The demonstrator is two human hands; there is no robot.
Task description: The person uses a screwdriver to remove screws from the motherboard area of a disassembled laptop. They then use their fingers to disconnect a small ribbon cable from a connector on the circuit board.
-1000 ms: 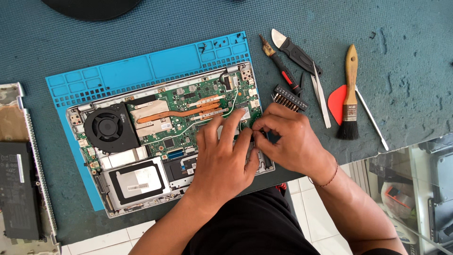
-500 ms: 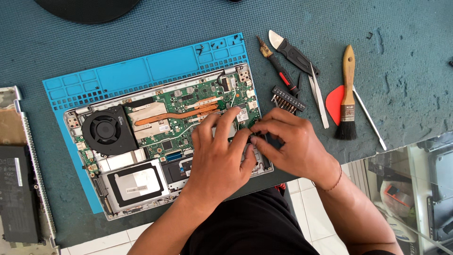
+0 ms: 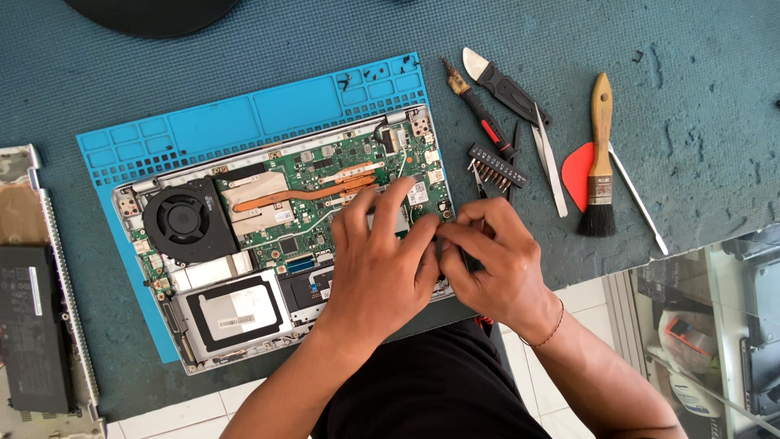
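Over the right end of the opened laptop (image 3: 268, 260), both hands meet, backs to the camera. The left hand (image 3: 382, 260) lies flat on the board, fingers spread and pointing up toward the copper heat pipe (image 3: 305, 193). The right hand (image 3: 496, 260) curls in from the right, its fingertips pinched together against the left index finger; something dark shows between them, but I cannot tell what, or whether it is gripped.

The laptop sits bottom-open on a blue mat (image 3: 236, 122) on the grey table (image 3: 691, 97), showing a green board, a black fan (image 3: 180, 221) at left and a silver drive (image 3: 231, 313) below.

The hands hide the board's lower right corner. Right of them lie a bit holder (image 3: 497, 166), a screwdriver (image 3: 479, 114), tweezers (image 3: 549, 167) and a brush (image 3: 600, 162). A grey panel (image 3: 36, 325) is cut off at the left edge.
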